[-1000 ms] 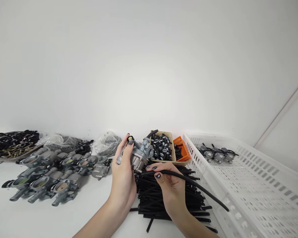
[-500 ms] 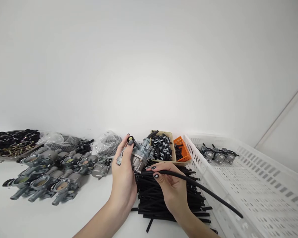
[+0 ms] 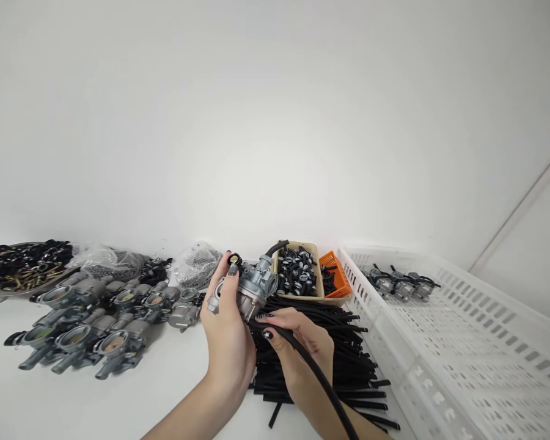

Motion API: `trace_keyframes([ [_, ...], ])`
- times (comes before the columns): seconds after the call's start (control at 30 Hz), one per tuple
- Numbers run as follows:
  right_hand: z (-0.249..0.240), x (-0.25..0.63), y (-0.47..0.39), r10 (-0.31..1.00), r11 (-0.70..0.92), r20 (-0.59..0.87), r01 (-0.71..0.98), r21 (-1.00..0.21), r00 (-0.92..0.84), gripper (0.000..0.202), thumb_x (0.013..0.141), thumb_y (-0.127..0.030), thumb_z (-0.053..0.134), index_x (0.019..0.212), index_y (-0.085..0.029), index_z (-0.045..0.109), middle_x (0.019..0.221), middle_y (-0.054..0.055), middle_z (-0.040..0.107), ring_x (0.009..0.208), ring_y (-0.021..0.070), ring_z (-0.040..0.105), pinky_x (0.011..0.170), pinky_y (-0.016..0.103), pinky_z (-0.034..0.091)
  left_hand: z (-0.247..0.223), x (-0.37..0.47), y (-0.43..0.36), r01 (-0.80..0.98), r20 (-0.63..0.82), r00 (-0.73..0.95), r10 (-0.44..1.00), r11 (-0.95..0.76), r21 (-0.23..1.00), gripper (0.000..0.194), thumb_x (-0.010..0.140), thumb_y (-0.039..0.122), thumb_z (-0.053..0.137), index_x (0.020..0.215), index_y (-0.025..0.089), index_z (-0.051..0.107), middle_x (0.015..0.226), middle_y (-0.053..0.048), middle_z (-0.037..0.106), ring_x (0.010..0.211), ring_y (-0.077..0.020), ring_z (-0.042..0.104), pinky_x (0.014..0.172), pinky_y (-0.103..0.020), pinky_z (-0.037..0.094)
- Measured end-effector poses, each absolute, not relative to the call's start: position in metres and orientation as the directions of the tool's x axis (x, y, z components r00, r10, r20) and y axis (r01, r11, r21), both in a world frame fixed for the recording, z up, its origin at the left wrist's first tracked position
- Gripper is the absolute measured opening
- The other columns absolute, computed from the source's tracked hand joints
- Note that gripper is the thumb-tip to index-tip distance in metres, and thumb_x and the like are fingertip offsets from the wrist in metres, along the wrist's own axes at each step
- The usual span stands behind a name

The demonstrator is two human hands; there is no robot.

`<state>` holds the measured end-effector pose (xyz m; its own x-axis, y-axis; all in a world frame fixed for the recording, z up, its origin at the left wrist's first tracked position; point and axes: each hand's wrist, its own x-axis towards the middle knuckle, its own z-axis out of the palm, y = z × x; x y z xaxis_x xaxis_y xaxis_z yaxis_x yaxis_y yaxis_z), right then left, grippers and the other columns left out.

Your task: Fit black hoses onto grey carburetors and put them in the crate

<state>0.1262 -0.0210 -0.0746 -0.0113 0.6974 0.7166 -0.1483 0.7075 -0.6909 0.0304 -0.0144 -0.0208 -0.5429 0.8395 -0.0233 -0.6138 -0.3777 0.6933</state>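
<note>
1. The left hand (image 3: 229,330) has its grip closed around a metal carburetor (image 3: 253,292), held up in front of the person, above the tabletop (image 3: 165,397).
2. The carburetor's long axis slants from lower left to upper right. Its bowl points down, its round opening faces right, and a short black hose (image 3: 277,247) juts up and to the right from its upper neck.
3. The right hand (image 3: 307,348) has its grip pinched on a long black tube (image 3: 318,373), thumb and fingers near the upper end.
4. That end points left at the carburetor's underside; whether it is seated there cannot be told. From the fingers the tube curves down and right, out of view at the bottom edge.
5. Beneath and beyond the right hand lies a pile of black tubes (image 3: 352,360), most running roughly left to right.
6. Beyond the pile stand a cream tray (image 3: 321,287) of small hose pieces and an orange basket (image 3: 346,281), side by side.
7. At right, a white crate (image 3: 458,342) holds three carburetors (image 3: 403,286); at left, more carburetors (image 3: 77,342) stand grouped.
</note>
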Motion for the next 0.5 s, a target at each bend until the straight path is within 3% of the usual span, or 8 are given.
trace_keyframes([
  [0.13, -0.069, 0.127, -0.016, 0.864, 0.475, 0.503, -0.369, -0.799, 0.023, 0.003, 0.082, -0.027, 0.079, 0.081, -0.025, 0.08, 0.077, 0.001, 0.071, 0.072, 0.0152, 0.064, 0.068, 0.026, 0.054, -0.015, 0.026, -0.012, -0.665, -0.054, -0.463, 0.884, -0.307, 0.68, 0.046, 0.085, 0.039, 0.072, 0.128, 0.026, 0.068, 0.129, -0.004, 0.07, 0.123, -0.0237, 0.064, 0.095, -0.027, 0.058],
  [0.23, -0.069, 0.128, -0.005, 0.981, 0.14, 0.196, -0.63, -0.764, -0.019, 0.018, 0.069, -0.032, 0.089, 0.071, -0.022, 0.074, 0.07, -0.002, 0.062, 0.061, 0.0107, 0.053, 0.058, 0.023, 0.049, -0.012, 0.025, -0.012, -0.675, -0.022, -0.472, 0.881, -0.346, 0.652, 0.038, 0.085, 0.04, 0.07, 0.121, 0.029, 0.072, 0.125, 0.0, 0.072, 0.117, -0.0198, 0.067, 0.084, -0.022, 0.059],
  [0.3, -0.071, 0.13, 0.006, 0.995, -0.02, 0.057, -0.704, -0.71, -0.085, 0.024, 0.066, -0.031, 0.09, 0.069, -0.021, 0.07, 0.07, -0.002, 0.061, 0.06, 0.0105, 0.052, 0.059, 0.024, 0.049, -0.011, 0.025, -0.012, -0.686, -0.018, -0.473, 0.881, -0.355, 0.635, 0.034, 0.085, 0.042, 0.067, 0.115, 0.027, 0.074, 0.12, -0.001, 0.074, 0.111, -0.0198, 0.069, 0.08, -0.023, 0.059],
  [0.4, -0.069, 0.139, 0.026, 0.983, -0.13, -0.005, -0.679, -0.723, -0.183, 0.032, 0.06, -0.033, 0.093, 0.068, -0.019, 0.066, 0.064, -0.004, 0.059, 0.057, 0.0096, 0.051, 0.057, 0.023, 0.047, -0.012, 0.024, -0.013, -0.705, -0.008, -0.408, 0.913, -0.309, 0.638, 0.035, 0.08, 0.047, 0.068, 0.101, 0.02, 0.078, 0.109, -0.006, 0.077, 0.105, -0.026, 0.071, 0.082, -0.032, 0.06],
  [0.5, -0.06, 0.158, 0.042, 0.965, -0.134, 0.034, -0.604, -0.785, -0.259, 0.04, 0.051, -0.035, 0.097, 0.067, -0.017, 0.066, 0.061, -0.005, 0.059, 0.053, 0.0074, 0.049, 0.052, 0.02, 0.042, -0.016, 0.023, -0.015, -0.612, 0.069, -0.311, 0.948, -0.255, 0.748, 0.038, 0.071, 0.045, 0.076, 0.096, 0.017, 0.079, 0.101, -0.009, 0.079, 0.107, -0.0323, 0.071, 0.085, -0.037, 0.06],
])
